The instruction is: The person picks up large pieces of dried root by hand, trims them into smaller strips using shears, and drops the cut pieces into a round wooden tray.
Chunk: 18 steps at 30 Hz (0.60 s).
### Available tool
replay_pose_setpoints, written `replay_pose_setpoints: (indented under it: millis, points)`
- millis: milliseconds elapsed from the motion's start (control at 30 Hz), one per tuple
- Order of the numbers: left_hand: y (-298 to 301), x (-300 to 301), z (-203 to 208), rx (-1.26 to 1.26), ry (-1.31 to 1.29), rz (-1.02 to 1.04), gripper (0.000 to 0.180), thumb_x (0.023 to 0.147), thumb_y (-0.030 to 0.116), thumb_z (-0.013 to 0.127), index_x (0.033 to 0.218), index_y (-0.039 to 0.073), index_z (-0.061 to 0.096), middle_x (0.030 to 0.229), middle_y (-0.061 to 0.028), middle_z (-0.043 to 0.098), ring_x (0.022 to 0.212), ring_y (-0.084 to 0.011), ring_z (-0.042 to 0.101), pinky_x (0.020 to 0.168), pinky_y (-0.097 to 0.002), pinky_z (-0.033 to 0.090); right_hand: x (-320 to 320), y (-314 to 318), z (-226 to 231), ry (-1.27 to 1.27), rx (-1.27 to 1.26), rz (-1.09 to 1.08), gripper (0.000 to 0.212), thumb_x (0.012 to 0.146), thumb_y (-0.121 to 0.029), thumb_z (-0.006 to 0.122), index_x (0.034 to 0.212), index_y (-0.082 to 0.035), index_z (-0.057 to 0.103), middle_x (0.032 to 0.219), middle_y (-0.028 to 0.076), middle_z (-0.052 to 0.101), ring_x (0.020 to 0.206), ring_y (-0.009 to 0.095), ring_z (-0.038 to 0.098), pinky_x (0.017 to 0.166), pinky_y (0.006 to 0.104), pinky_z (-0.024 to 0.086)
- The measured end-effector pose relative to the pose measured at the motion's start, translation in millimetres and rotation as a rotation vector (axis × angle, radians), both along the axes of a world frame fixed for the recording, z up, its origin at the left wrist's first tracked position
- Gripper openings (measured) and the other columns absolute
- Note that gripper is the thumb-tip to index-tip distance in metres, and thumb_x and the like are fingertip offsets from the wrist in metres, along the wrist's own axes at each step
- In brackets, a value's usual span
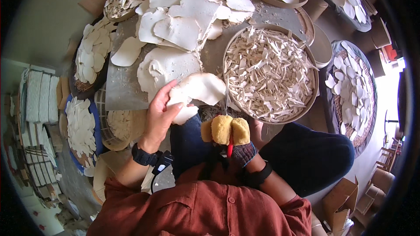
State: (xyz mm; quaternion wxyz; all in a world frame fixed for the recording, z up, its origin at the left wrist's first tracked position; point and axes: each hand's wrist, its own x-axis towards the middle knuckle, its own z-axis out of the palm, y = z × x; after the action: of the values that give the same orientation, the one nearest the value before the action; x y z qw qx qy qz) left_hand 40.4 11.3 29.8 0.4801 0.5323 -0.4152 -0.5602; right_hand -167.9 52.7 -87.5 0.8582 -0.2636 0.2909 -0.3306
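Observation:
My left hand is closed on a curved, irregular white sheet, its thumb lying over the edge and the fingers behind. A lower flap of the sheet hangs below the thumb. My right hand, in a dark knitted glove with thick yellow foam pads over the fingers, is closed on red-handled scissors. Their narrow metal blade points away from me, beside the sheet's right edge; whether it touches cannot be told. The foam hides most of the handles. Beyond it stands a round tray heaped with thin white strips.
Broad white sheets lie piled on the grey table. Round trays of white pieces surround it, including a left one and a right one. Cardboard boxes sit at lower right; white bundles stand at far left.

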Motion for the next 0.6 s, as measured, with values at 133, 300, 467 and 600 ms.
replay_pose_setpoints:
  millis: [133,300,467,600]
  points:
    - [-2,-3,-3,0.017,-0.037,-0.066,0.055,0.079,-0.002,0.052,0.129,-0.005,0.03,0.114,-0.0154,0.051,0.096,-0.018,0.055,0.086,-0.0306,0.045,-11,-6,6,-0.211,-0.085,-0.152,0.034,0.083,-0.017,0.052,0.114,-0.004,0.05,0.11,0.015,0.055,0.1,0.026,0.054,0.084,0.0348,0.044]
    - [-20,15,-5,0.041,-0.156,-0.111,0.047,0.082,0.0,0.051,0.126,-0.005,0.035,0.104,-0.0121,0.057,0.089,-0.0139,0.057,0.079,-0.0275,0.047,-8,1,5,0.635,-0.874,-0.049,0.033,0.076,-0.018,0.059,0.107,-0.008,0.054,0.103,0.01,0.058,0.095,0.025,0.056,0.08,0.0369,0.045]
    - [-33,35,10,0.084,-0.151,-0.183,0.028,0.085,0.002,0.051,0.113,-0.003,0.052,0.097,-0.0067,0.061,0.089,-0.0102,0.056,0.078,-0.0232,0.045,-10,3,16,0.576,-0.863,-0.038,0.034,0.077,-0.019,0.058,0.109,-0.007,0.054,0.105,0.011,0.058,0.094,0.027,0.056,0.081,0.0334,0.046]
    - [-33,34,12,-0.283,-0.362,-0.157,0.014,0.086,0.001,0.05,0.096,0.0,0.059,0.104,-0.0053,0.06,0.094,-0.0115,0.055,0.083,-0.0249,0.042,-15,-4,13,0.048,-0.237,-0.213,0.039,0.077,-0.02,0.061,0.113,-0.007,0.052,0.112,0.01,0.055,0.106,0.025,0.051,0.091,0.0344,0.04]
